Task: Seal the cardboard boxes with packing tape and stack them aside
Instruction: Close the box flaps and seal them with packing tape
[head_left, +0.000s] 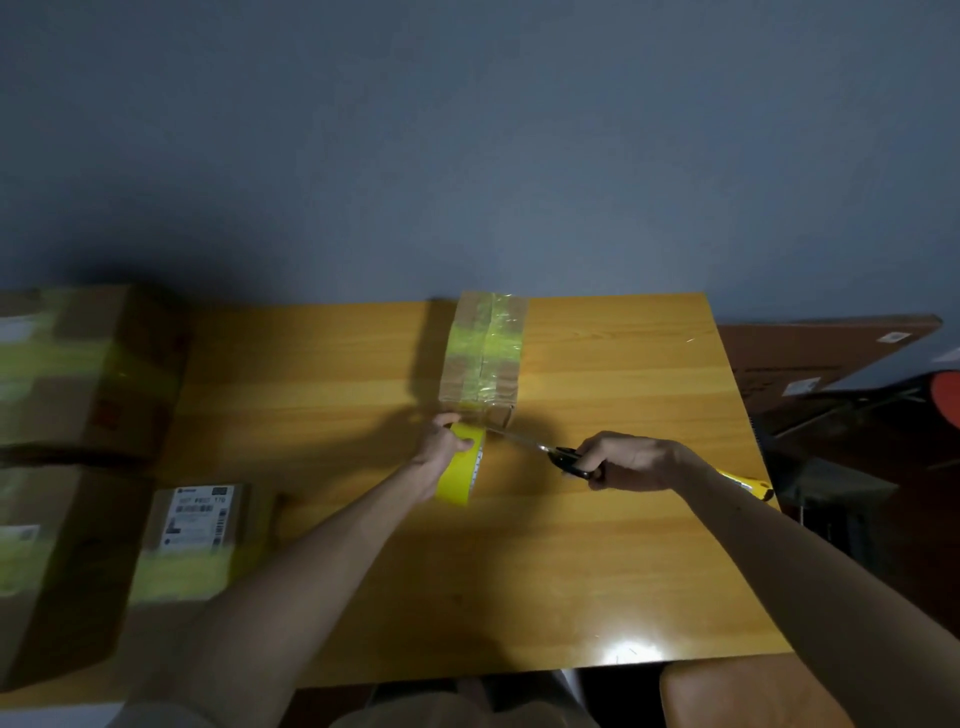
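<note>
A narrow cardboard box (480, 353) lies at the middle back of the wooden table (597, 545), with yellowish clear tape along its top seam. My left hand (441, 447) grips a yellow tape roll (460, 467) just in front of the box's near end. My right hand (631, 462) holds black-handled scissors (550, 452), their blades pointing left toward the tape stretched between roll and box. Several taped boxes sit at the left: a large one (88, 369) at the back, another (47, 566) at the front, and a small labelled one (197, 535) beside it.
A yellow utility knife (748, 486) lies near the table's right edge, behind my right wrist. Dark flat cardboard (821, 353) and a red object (945, 397) sit beyond the right edge. A brown chair seat (748, 691) shows at the bottom right. A grey wall stands behind the table.
</note>
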